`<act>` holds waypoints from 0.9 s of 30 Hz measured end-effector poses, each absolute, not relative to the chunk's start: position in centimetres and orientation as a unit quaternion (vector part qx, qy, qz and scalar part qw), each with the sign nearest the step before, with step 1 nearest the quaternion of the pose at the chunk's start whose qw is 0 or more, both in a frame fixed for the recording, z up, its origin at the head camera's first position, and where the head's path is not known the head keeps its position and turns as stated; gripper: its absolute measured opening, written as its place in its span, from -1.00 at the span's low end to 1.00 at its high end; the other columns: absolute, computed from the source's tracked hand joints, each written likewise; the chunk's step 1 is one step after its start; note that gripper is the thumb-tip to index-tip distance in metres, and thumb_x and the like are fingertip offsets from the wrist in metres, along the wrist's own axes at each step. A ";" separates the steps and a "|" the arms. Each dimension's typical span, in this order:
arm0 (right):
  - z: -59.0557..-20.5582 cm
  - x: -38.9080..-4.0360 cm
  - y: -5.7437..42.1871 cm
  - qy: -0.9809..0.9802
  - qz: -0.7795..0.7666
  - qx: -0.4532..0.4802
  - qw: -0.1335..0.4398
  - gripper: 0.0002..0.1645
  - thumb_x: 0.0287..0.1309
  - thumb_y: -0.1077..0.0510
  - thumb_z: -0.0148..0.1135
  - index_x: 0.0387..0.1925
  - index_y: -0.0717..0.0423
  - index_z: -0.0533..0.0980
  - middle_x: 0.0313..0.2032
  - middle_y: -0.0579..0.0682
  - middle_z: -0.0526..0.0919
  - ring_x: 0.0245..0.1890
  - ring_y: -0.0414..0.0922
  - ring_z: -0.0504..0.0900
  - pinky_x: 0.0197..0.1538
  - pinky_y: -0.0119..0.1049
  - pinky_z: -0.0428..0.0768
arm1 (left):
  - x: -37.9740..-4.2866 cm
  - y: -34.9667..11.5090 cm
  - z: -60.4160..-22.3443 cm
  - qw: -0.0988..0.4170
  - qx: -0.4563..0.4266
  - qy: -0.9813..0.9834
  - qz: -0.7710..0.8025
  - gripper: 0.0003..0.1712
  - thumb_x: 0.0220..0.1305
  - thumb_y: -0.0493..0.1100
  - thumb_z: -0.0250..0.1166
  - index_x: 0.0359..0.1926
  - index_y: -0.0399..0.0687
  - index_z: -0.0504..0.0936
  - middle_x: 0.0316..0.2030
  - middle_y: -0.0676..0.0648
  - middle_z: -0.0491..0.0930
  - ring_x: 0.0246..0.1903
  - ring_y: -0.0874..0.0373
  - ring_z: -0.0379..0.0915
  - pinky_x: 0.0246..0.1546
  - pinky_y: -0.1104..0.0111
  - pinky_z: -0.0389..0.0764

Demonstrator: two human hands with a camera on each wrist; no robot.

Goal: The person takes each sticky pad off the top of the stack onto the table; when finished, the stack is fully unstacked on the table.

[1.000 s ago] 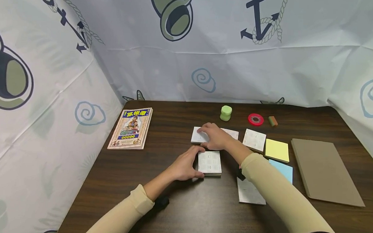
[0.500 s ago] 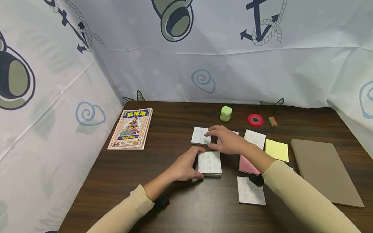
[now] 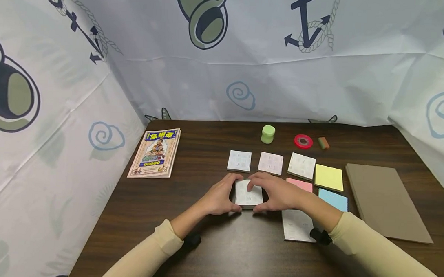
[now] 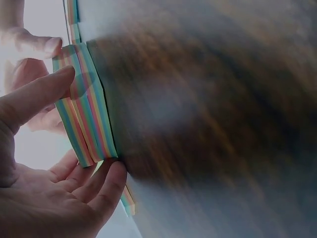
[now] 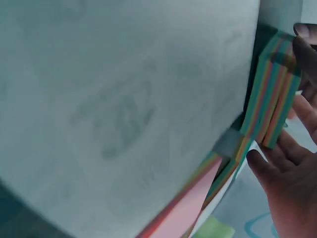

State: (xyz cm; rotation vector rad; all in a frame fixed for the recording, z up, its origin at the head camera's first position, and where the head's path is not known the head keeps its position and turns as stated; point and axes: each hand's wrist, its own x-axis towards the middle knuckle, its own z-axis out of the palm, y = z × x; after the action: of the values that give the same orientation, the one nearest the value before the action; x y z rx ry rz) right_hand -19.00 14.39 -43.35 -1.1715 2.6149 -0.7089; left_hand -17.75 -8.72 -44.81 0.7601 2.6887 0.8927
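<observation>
A square stack of sticky note pads (image 3: pixel 248 196), printed white on top with multicoloured striped sides, lies on the table between the two hands. My left hand (image 3: pixel 220 196) grips its left part, thumb at the near side and fingers at the far side. In the left wrist view the left thumb lies across the stack's striped side (image 4: pixel 91 119). At the right part, my right hand (image 3: pixel 279 192) spans the same stack, thumb at the near corner and a finger over the top. The right wrist view has the right thumb against the striped edges (image 5: pixel 272 94).
Behind the hands are three more printed pads, including a pinkish one (image 3: pixel 271 163). Yellow (image 3: pixel 329 177), pink (image 3: pixel 300 184) and blue (image 3: pixel 333 199) pads sit rightward, near a brown board (image 3: pixel 386 201). Another printed pad (image 3: pixel 296 226) lies under the right forearm. A book (image 3: pixel 155 152) is far left.
My right hand has left the pads in the back row and come back toward me onto the stack. The left hand has stayed at the stack's left side.
</observation>
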 end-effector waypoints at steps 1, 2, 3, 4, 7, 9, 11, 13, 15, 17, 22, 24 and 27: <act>-43.5 -18.9 14.3 0.884 -0.235 -0.395 0.090 -0.41 -0.11 -0.14 0.56 -0.05 -0.12 0.51 0.21 -0.04 0.45 0.22 -0.07 0.41 0.22 -0.07 0.41 | -17.8 -8.7 -44.8 0.105 0.257 0.912 0.302 0.01 -0.17 -0.14 0.64 0.30 -0.11 0.30 0.20 -0.05 0.37 0.07 0.04 0.42 0.06 0.14 0.44; -43.5 -18.9 14.3 0.886 -0.232 -0.393 0.087 -0.41 -0.12 -0.13 0.57 -0.05 -0.13 0.50 0.21 -0.04 0.45 0.22 -0.08 0.40 0.22 -0.08 0.41 | -17.8 -8.7 -44.8 0.106 0.257 0.913 0.300 0.01 -0.17 -0.14 0.64 0.31 -0.10 0.30 0.20 -0.05 0.37 0.06 0.05 0.42 0.06 0.14 0.45; -43.6 -18.8 14.2 0.887 -0.230 -0.392 0.084 -0.42 -0.12 -0.12 0.57 -0.06 -0.13 0.50 0.21 -0.03 0.45 0.21 -0.07 0.40 0.22 -0.08 0.41 | -17.8 -8.6 -44.8 0.106 0.257 0.914 0.297 0.01 -0.17 -0.14 0.64 0.31 -0.10 0.29 0.20 -0.05 0.37 0.05 0.05 0.42 0.05 0.15 0.45; -43.7 -18.8 14.2 0.887 -0.227 -0.393 0.080 -0.42 -0.12 -0.11 0.57 -0.06 -0.13 0.50 0.21 -0.03 0.45 0.21 -0.07 0.41 0.22 -0.08 0.41 | -17.8 -8.6 -44.8 0.106 0.257 0.914 0.295 0.02 -0.17 -0.14 0.64 0.31 -0.10 0.28 0.20 -0.05 0.37 0.04 0.05 0.42 0.04 0.15 0.45; -43.6 -18.8 14.2 0.886 -0.229 -0.396 0.075 -0.45 -0.11 -0.09 0.57 -0.07 -0.10 0.52 0.19 -0.01 0.47 0.20 -0.06 0.42 0.23 -0.08 0.40 | -17.8 -8.6 -44.8 0.106 0.256 0.916 0.289 0.03 -0.17 -0.15 0.64 0.32 -0.11 0.27 0.19 -0.05 0.37 0.02 0.05 0.43 0.02 0.15 0.47; -43.4 -18.8 14.3 0.886 -0.230 -0.397 0.073 -0.46 -0.11 -0.08 0.56 -0.08 -0.09 0.53 0.17 -0.02 0.48 0.19 -0.07 0.43 0.23 -0.08 0.40 | -17.8 -8.6 -44.8 0.104 0.258 0.917 0.287 0.02 -0.17 -0.17 0.63 0.31 -0.12 0.27 0.19 -0.06 0.37 0.02 0.04 0.43 0.02 0.15 0.47; -43.1 -18.7 14.6 0.887 -0.229 -0.394 0.074 -0.47 -0.10 -0.07 0.55 -0.08 -0.10 0.53 0.16 -0.04 0.48 0.19 -0.07 0.43 0.22 -0.08 0.41 | -17.7 -8.5 -44.7 0.102 0.258 0.917 0.286 0.02 -0.17 -0.18 0.63 0.31 -0.12 0.27 0.18 -0.06 0.37 0.03 0.04 0.43 0.02 0.15 0.47; -42.8 -18.6 15.0 0.889 -0.229 -0.390 0.077 -0.48 -0.10 -0.07 0.55 -0.08 -0.10 0.54 0.16 -0.04 0.49 0.19 -0.06 0.43 0.21 -0.06 0.42 | -17.6 -8.5 -44.7 0.101 0.259 0.918 0.284 0.01 -0.16 -0.19 0.63 0.31 -0.13 0.27 0.18 -0.06 0.37 0.03 0.05 0.42 0.02 0.16 0.47; -42.4 -18.4 15.5 0.892 -0.223 -0.386 0.077 -0.50 -0.09 -0.06 0.53 -0.08 -0.12 0.54 0.16 -0.04 0.49 0.20 -0.05 0.43 0.20 -0.05 0.43 | -17.5 -8.5 -44.7 0.100 0.258 0.919 0.280 -0.01 -0.15 -0.20 0.63 0.30 -0.13 0.28 0.18 -0.07 0.37 0.03 0.06 0.42 0.03 0.16 0.47; -42.0 -18.1 16.1 0.894 -0.221 -0.383 0.075 -0.51 -0.08 -0.05 0.53 -0.08 -0.13 0.55 0.17 -0.04 0.49 0.22 -0.03 0.42 0.20 -0.03 0.42 | -17.5 -8.4 -44.7 0.099 0.257 0.920 0.278 -0.02 -0.14 -0.20 0.62 0.30 -0.13 0.29 0.18 -0.06 0.37 0.02 0.07 0.42 0.03 0.17 0.47; -41.1 -16.2 17.3 0.894 -0.216 -0.386 0.077 -0.49 -0.10 -0.06 0.53 -0.07 -0.17 0.54 0.18 -0.07 0.48 0.17 -0.06 0.47 0.14 -0.07 0.47 | -17.4 -8.4 -44.7 0.095 0.255 0.922 0.275 -0.05 -0.11 -0.19 0.61 0.30 -0.12 0.30 0.18 -0.07 0.38 0.01 0.07 0.42 0.02 0.17 0.47; -41.1 -15.1 17.6 0.889 -0.212 -0.397 0.083 -0.49 -0.11 -0.09 0.54 -0.07 -0.19 0.54 0.18 -0.08 0.47 0.13 -0.09 0.49 0.10 -0.11 0.51 | -17.4 -8.4 -44.7 0.094 0.254 0.923 0.274 -0.06 -0.10 -0.19 0.60 0.30 -0.12 0.30 0.18 -0.07 0.38 0.01 0.07 0.43 0.02 0.17 0.47; -41.7 -13.3 17.6 0.877 -0.207 -0.424 0.090 -0.49 -0.12 -0.11 0.54 -0.09 -0.21 0.55 0.17 -0.12 0.47 0.08 -0.15 0.52 0.06 -0.17 0.54 | -17.4 -8.4 -44.7 0.093 0.257 0.923 0.271 -0.06 -0.09 -0.19 0.60 0.30 -0.12 0.30 0.18 -0.08 0.38 0.00 0.07 0.43 0.02 0.16 0.48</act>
State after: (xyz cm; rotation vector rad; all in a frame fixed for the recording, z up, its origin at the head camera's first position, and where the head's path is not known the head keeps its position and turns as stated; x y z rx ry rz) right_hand -13.32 17.65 -41.66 -1.2591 2.6078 -0.6163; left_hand -17.37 -8.39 -44.71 0.7632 2.7403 0.8046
